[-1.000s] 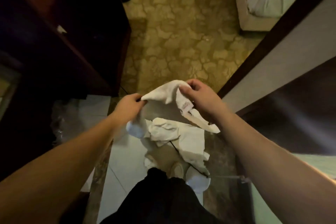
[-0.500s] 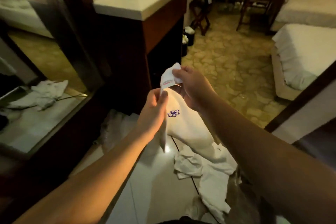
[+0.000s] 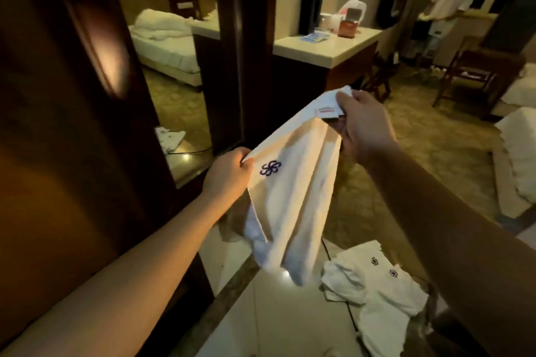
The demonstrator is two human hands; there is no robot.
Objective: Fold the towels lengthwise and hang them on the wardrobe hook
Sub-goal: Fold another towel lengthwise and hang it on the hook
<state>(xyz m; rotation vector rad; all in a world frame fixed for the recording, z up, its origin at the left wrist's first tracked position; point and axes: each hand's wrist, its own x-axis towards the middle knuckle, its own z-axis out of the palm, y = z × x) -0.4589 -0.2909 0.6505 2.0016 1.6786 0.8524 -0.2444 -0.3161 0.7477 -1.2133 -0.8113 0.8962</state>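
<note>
A white towel [image 3: 293,191] with a purple flower logo hangs stretched between my two hands, its lower end drooping toward the floor. My left hand [image 3: 227,172] pinches one top corner beside the logo. My right hand [image 3: 362,124] grips the other top corner, where a red-printed label shows. Other white towels [image 3: 377,290] with the same logo lie crumpled on the tiled floor at the lower right. The dark wooden wardrobe [image 3: 58,124] fills the left side, with a mirror [image 3: 171,72] next to it. No hook is visible.
A white-topped counter [image 3: 327,46] with boxes and a bag stands behind the towel. A wooden chair [image 3: 470,75] and a bed edge [image 3: 519,159] are at the right. A person [image 3: 446,6] stands at the far back right.
The view rose from the floor to the room. My hands lifted the towel up and pulled apart, spreading its top edge between them.
</note>
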